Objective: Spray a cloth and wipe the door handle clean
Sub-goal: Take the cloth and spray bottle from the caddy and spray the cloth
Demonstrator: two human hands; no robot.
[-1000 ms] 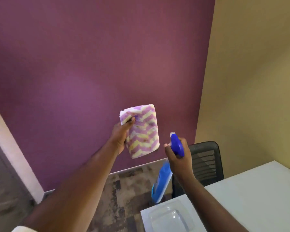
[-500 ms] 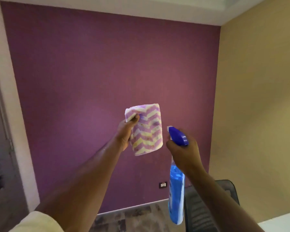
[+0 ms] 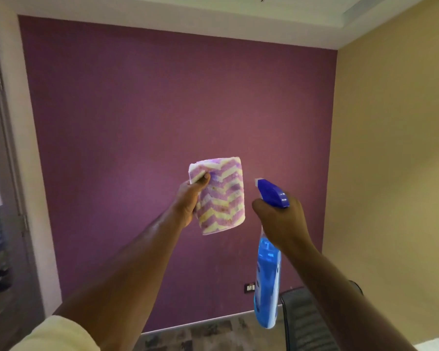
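My left hand (image 3: 189, 202) holds up a folded cloth (image 3: 222, 198) with purple, white and yellow zigzag stripes, thumb pinching its top left corner. My right hand (image 3: 281, 221) grips the neck of a blue spray bottle (image 3: 268, 277), whose dark blue trigger head (image 3: 273, 192) points left at the cloth from a short gap. Both are raised in front of the purple wall. A grey door edge with a hinge (image 3: 23, 221) shows at the far left; no door handle is in view.
A purple wall (image 3: 162, 110) faces me, a beige wall (image 3: 395, 148) to the right. A black mesh chair back (image 3: 304, 323) stands at the lower right below my right arm. A wall socket (image 3: 249, 287) sits low on the purple wall. Patterned carpet lies below.
The view has tilted upward: table and tray have dropped out of sight, ceiling edge and door frame have come in. Both hands keep their grips, nozzle still beside the cloth.
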